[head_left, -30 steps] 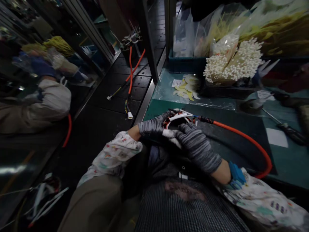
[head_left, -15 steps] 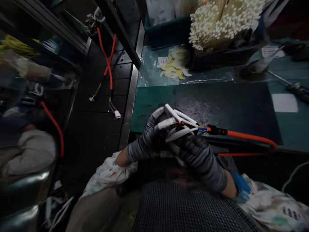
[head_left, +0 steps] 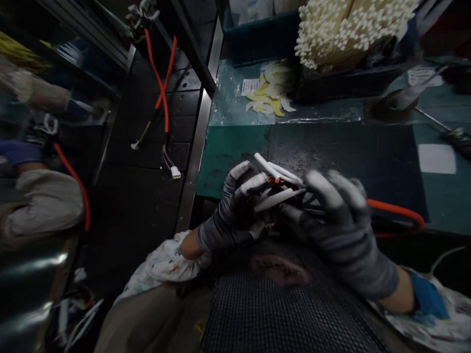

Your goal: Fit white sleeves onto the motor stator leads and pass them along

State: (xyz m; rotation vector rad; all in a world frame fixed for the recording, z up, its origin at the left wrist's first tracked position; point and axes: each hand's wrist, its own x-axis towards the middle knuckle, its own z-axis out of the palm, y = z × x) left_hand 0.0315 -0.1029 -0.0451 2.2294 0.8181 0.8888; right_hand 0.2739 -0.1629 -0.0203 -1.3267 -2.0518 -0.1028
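Note:
Both my hands wear grey striped gloves and meet over my lap at the bench's front edge. My left hand (head_left: 231, 211) is curled around a motor stator, mostly hidden, whose white sleeved wires (head_left: 274, 181) stick up between the fingers. My right hand (head_left: 338, 225) lies over the wires from the right, fingers partly spread and wrapped over the bundle. An orange cable (head_left: 399, 213) runs from under that hand to the right and loops back.
A dark mat (head_left: 331, 147) covers the green bench. Behind it lie yellow and white paper slips (head_left: 270, 93) on plastic film, a bundle of white sleeves (head_left: 346, 29), and tools (head_left: 452, 135) at right. Another person's sleeve (head_left: 40, 206) shows at left, with orange cables (head_left: 162, 88) on the black conveyor.
The camera view dropped toward the bench's near edge. My hands lifted the stator off the mat toward my lap, and my right hand moved up over the wires with fingers spreading.

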